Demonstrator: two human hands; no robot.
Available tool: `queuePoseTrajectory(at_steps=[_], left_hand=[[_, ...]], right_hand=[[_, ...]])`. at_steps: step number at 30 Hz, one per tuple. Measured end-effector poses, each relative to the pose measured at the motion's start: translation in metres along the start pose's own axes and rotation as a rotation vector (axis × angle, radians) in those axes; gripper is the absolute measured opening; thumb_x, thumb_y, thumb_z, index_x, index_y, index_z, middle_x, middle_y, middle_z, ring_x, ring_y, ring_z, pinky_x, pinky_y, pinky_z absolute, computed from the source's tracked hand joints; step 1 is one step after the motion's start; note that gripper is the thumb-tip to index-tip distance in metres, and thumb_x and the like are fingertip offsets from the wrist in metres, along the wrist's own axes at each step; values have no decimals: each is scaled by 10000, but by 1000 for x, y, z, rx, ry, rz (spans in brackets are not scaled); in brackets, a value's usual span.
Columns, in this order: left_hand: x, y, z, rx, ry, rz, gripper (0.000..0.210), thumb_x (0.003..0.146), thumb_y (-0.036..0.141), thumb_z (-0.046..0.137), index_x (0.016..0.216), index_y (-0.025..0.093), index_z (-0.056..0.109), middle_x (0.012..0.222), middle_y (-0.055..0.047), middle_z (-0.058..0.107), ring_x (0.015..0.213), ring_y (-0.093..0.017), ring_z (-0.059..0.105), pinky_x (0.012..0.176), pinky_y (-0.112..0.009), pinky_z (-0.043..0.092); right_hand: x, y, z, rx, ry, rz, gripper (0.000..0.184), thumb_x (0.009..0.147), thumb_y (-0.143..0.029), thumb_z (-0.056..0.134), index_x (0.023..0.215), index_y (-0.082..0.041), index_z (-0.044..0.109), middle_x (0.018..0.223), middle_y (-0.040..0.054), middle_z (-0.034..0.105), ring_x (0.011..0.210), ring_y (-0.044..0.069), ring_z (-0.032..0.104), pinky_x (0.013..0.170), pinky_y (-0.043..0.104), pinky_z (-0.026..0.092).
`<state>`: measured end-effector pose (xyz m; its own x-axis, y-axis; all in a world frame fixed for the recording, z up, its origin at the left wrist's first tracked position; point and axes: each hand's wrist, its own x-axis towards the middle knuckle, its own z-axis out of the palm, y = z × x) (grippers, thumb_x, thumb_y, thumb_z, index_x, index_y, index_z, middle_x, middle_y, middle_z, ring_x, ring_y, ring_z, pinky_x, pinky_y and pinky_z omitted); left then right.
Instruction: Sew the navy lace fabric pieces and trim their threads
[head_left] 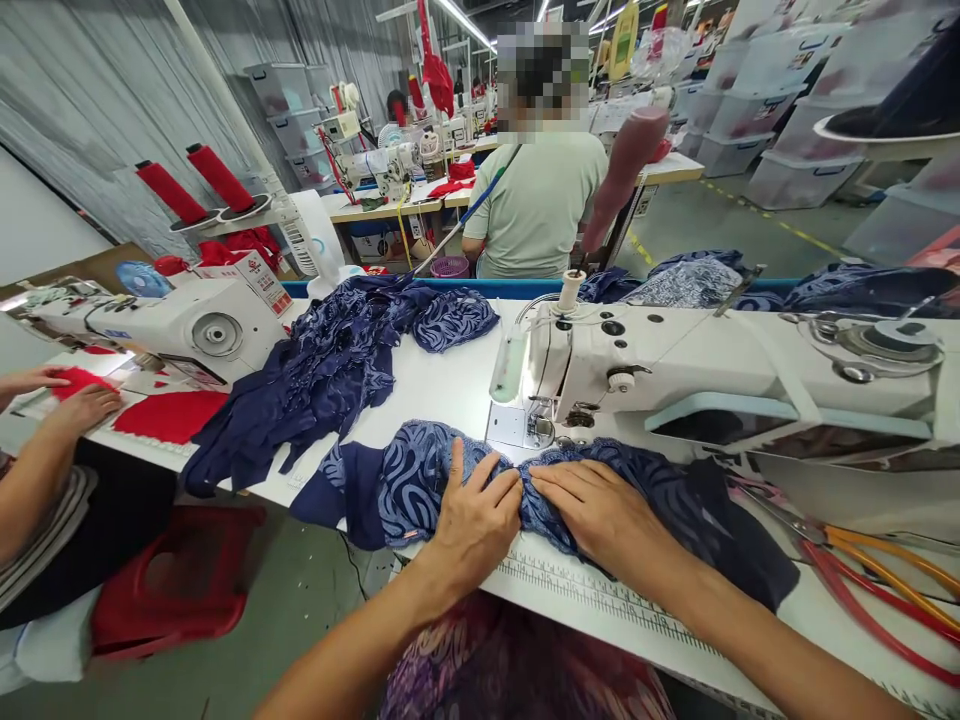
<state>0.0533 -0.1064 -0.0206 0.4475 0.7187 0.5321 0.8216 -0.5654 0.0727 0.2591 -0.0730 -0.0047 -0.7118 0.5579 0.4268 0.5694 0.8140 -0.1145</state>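
A navy fabric piece with light-blue swirls (pixel 415 487) lies bunched along the front of the sewing table. My left hand (pixel 480 515) presses on its middle, fingers curled into the cloth and thumb pointing up. Close beside it, my right hand (pixel 604 510) grips the same cloth with its fingers together; its thumb is hidden. Both hands are just in front of the needle area (pixel 541 425) of a white sewing machine (pixel 697 360). The cloth's plain dark end (pixel 739 530) spreads to the right under my forearm.
Orange- and red-handled scissors (pixel 840 550) lie at the right. A heap of navy pieces (pixel 322 365) covers the table's left side. A co-worker's hands (pixel 82 405) hold red cloth by another machine (pixel 202 330). Ahead sits a person in a pale shirt (pixel 551 200). A red stool (pixel 180 580) stands lower left.
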Motion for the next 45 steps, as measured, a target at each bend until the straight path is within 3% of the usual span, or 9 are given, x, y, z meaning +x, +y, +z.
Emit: queuePoseTrajectory(at_steps=[8,11,17,26,28,31,35,40,45], left_hand=[[-19,21,-20,-54,32,-61,256,937,144,477,1138,145,636,1140,-66,695,1165,-203,586,1199,-525,264],[-25,28,-19,-56,-15,-51,313,963,256,486,1220,119,600,1200,-100,671,1226,-231,555,1178,-522,315],[-32,31,-9,-53,-62,-59,466,963,443,496,1288,115,566,1254,-116,651,1235,-251,551,1200,-554,240],[-41,27,-19,-92,-90,-11,397,981,394,485,1282,148,568,1264,-79,651,1238,-217,544,1230,-533,130],[-41,27,-20,-92,-110,-5,407,980,403,482,1282,142,565,1260,-90,648,1236,-225,543,1222,-541,156],[-39,28,-22,-75,-128,-6,421,973,420,489,1273,135,565,1239,-97,649,1227,-231,545,1213,-552,182],[-38,29,-22,-58,-117,1,407,976,415,483,1255,134,574,1230,-99,649,1222,-233,547,1206,-554,203],[-40,32,-17,-41,-86,26,370,986,346,471,1246,109,587,1262,-101,643,1246,-233,541,1202,-498,256],[-43,39,-17,-48,-66,7,392,971,300,489,1279,72,569,1289,-117,632,1266,-233,532,1194,-459,303]], right_hand=[[16,0,-16,153,-25,123,201,977,-193,454,1036,-207,646,1006,60,686,930,200,606,846,354,407],[28,-2,-13,116,-67,123,195,981,-200,459,949,-204,651,884,44,650,826,181,573,770,327,364],[42,-10,10,88,-87,123,297,937,-145,416,668,-188,533,711,42,569,691,164,507,693,319,316],[9,2,-6,203,101,597,225,1006,-332,336,894,-226,500,724,-3,608,603,149,570,575,260,439],[7,0,-11,267,79,556,204,993,-328,385,888,-234,533,798,12,636,700,165,607,642,276,469],[11,-10,-13,268,19,336,196,991,-245,392,960,-233,585,906,44,637,843,187,613,756,306,482],[21,-20,-7,226,-26,178,230,986,-179,386,1014,-220,610,919,64,622,863,194,589,786,327,475],[36,-11,11,283,-80,388,124,958,-296,508,900,-220,587,877,40,610,824,186,572,726,301,446],[50,1,20,282,-155,499,191,867,-347,633,754,-221,544,761,-18,600,682,148,553,580,249,345]])
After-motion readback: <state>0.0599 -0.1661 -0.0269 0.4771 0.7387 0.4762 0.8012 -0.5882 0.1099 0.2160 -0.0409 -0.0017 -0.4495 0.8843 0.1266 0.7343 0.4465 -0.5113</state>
